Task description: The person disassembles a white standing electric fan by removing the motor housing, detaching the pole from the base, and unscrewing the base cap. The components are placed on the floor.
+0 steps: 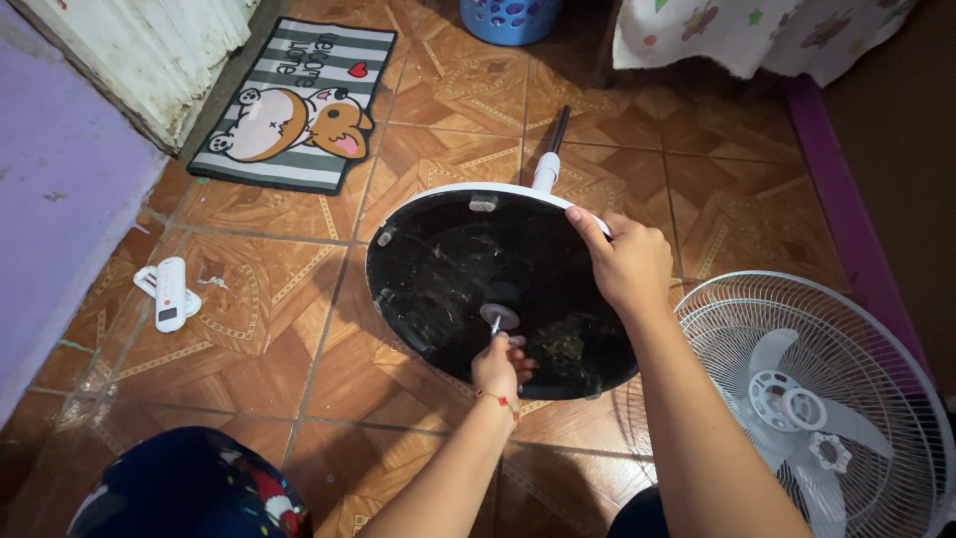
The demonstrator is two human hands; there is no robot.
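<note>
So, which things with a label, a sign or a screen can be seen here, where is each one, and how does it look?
Doormat: on the floor, upper left; rectangular, green and white stripes, cartoon dog, red heart, some lettering.
Remote control: on the floor at left; slim, white, with a small dark screen and a red button.
No packages in view.

The left hand (498, 367) pinches a small tool at the centre washer (500, 317) of an upturned round fan base (438, 279), whose rim the right hand (629, 261) clasps, fan head (827, 399) at its right.
</note>
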